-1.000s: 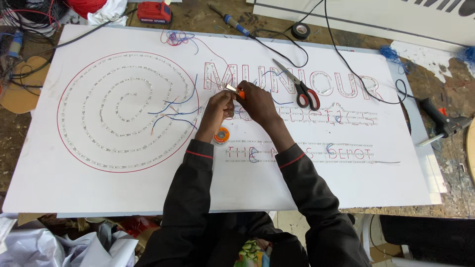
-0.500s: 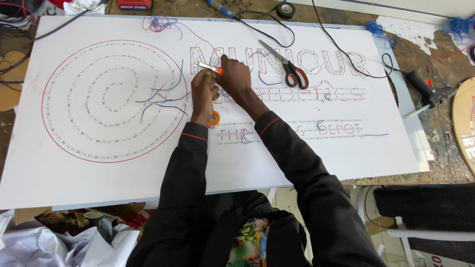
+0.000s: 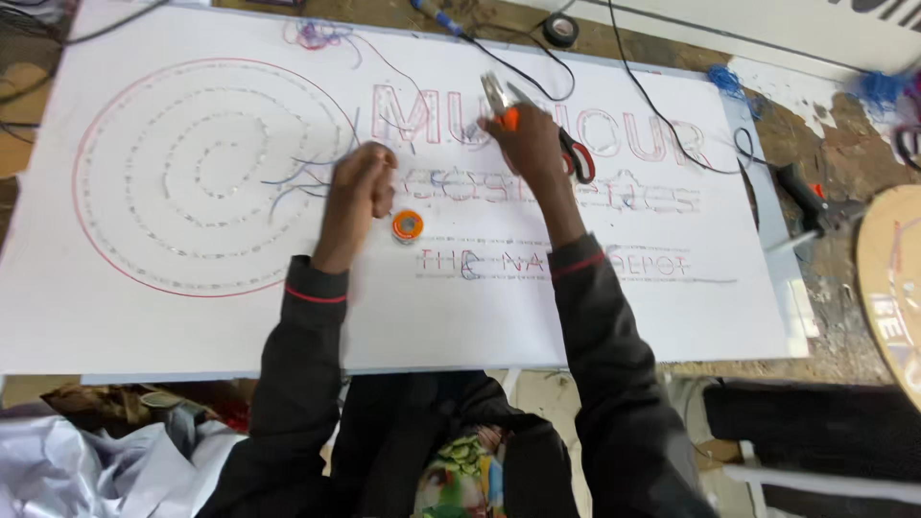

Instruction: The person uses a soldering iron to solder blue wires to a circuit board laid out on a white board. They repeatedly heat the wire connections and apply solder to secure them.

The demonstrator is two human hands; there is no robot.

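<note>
A large white sign board (image 3: 192,326) lies flat, marked with a red-ringed spiral of small dots (image 3: 206,173) on the left and outlined letters on the right. My right hand (image 3: 526,139) is raised over the letters and grips small orange-handled cutters (image 3: 499,99), jaws pointing up-left. My left hand (image 3: 363,184) hovers with fingers curled by loose thin wires (image 3: 297,182) at the spiral's edge; motion blur hides whether it pinches one. A small orange spool (image 3: 407,227) rests on the board just right of it. Red-handled scissors (image 3: 578,158) lie beside my right hand.
Black cables (image 3: 662,115) cross the board's top right. A black tape roll (image 3: 561,30) and a blue-handled tool (image 3: 439,16) lie beyond the far edge. A dark power tool (image 3: 801,204) and a round wooden panel (image 3: 892,288) sit to the right; a chair (image 3: 815,432) stands below.
My hands, together over the letters a second ago, have separated. The right has lifted up and right with the cutters. The left has drifted left toward the loose wires.
</note>
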